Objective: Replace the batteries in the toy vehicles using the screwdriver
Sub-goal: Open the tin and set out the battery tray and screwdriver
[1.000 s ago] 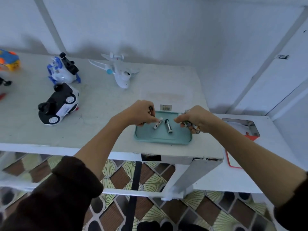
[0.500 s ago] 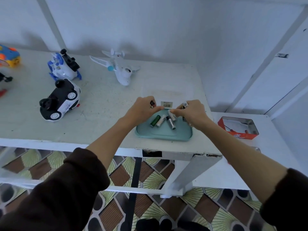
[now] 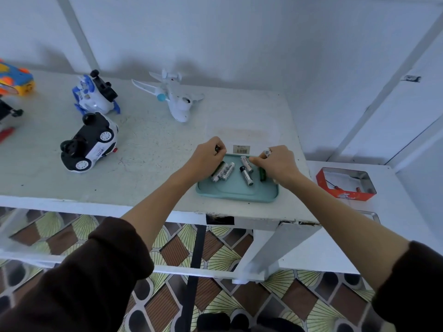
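Both my hands are curled over the teal tray [image 3: 237,194], each one with a battery in it. My left hand [image 3: 207,158] has its fingers folded round a dark-ended battery [image 3: 217,148] that just peeks out at the knuckles. My right hand [image 3: 278,161] grips another battery [image 3: 266,152] whose patterned end sticks up above the fist, and its forefinger reaches out to touch the top of a silver battery [image 3: 247,164] lying in the tray. Beside that one lies a second silver battery [image 3: 246,175], black cap up. Over on the tray's left, right against my left wrist, three more batteries [image 3: 221,171] lie packed side by side. A green battery [image 3: 262,174] lies half under my right hand. Just behind the tray, a small barcode label [image 3: 241,149] sits on the table [image 3: 153,144]. The toys wait well apart to the left: a black-and-white car [image 3: 90,142] on its side, a blue-and-white vehicle [image 3: 97,94] behind it, and a white plane [image 3: 173,97] nearer the wall. Off to my right, on the lower surface, a red tin [image 3: 345,180] holds a red-handled tool; I can't tell exactly what it is.
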`<state>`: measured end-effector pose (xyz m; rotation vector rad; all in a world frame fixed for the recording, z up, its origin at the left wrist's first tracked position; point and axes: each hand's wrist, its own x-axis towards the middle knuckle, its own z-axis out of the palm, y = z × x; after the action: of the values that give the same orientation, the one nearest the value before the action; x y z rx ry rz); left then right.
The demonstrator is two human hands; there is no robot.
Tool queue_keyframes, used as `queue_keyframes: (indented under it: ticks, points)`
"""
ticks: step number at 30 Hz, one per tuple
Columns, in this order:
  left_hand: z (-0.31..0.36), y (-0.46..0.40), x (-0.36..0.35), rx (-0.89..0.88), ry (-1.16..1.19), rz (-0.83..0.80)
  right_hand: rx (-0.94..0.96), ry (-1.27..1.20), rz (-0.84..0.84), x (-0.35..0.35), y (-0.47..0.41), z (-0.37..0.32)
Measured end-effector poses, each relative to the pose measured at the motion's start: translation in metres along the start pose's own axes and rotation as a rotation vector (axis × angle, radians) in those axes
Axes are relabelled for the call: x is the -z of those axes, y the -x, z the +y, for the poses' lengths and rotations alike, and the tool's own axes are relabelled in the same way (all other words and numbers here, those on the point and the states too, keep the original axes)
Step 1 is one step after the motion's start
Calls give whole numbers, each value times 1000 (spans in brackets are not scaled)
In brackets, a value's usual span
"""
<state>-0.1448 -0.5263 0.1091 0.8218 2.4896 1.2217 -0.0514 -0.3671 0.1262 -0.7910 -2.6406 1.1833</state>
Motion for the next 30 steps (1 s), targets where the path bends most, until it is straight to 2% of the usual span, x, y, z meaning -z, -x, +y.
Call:
queue_keyframes:
  ticks: [5, 8, 13, 17, 21, 30]
  points:
    - [-3, 3, 4, 61, 76, -28, 75, -27, 25, 2, 0, -1]
    - [-6, 9, 7, 91, 227, -12, 46, -67, -3, 3, -1, 1]
    - [-4, 18, 15, -21, 383, 31, 77, -153, 125, 6, -1, -3]
    - [7, 20, 7, -60, 490, 53, 95, -209, 120, -2, 2, -7]
    - [13, 17, -6, -82, 459, 60, 143, -248, 116, -20, 11, -4]
    - [8, 16, -2, -82, 468, 69, 111, -409, 206, -13, 9, -1]
